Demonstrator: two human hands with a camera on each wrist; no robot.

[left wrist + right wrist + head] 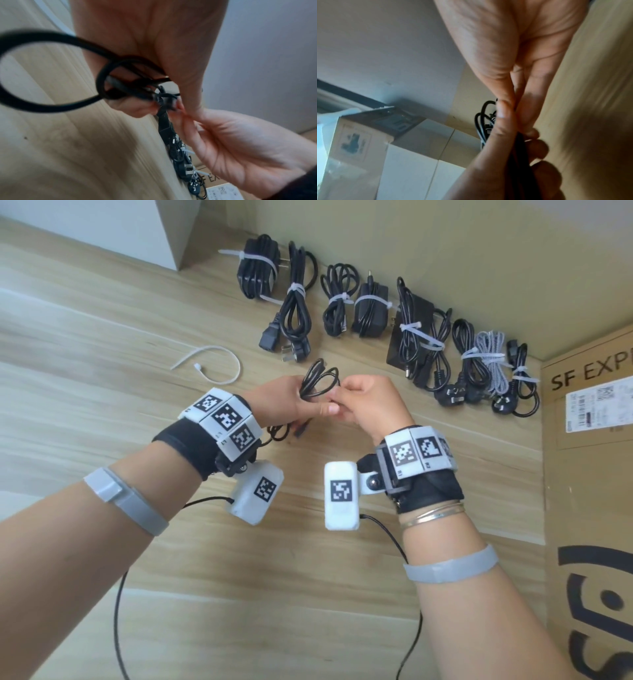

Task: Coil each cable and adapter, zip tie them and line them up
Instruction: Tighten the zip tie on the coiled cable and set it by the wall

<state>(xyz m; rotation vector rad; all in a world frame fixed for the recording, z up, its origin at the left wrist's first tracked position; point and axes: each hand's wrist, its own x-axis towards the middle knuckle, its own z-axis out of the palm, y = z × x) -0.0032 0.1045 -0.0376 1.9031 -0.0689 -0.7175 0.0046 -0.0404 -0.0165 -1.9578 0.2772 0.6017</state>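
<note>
A thin black cable [318, 380] is gathered into small loops above the wooden table [102, 344]. My left hand [305, 404] grips the loops at their middle, thumb on top. My right hand [344, 402] meets it from the right and pinches the same bundle. The cable's loose end with its plug [300, 430] hangs under my left wrist. In the left wrist view a big cable loop [51, 106] sticks out from my left hand [150, 106], with the right hand [231, 142] beyond. In the right wrist view my right hand [513, 111] and the left thumb [501, 121] squeeze the black cable [520, 148].
One loose white zip tie [219, 364] lies on the table left of my hands. Several tied black cable and adapter bundles [414, 333] are lined up along the back wall, among them a grey braided one [491, 357]. A cardboard box [589, 474] stands at the right.
</note>
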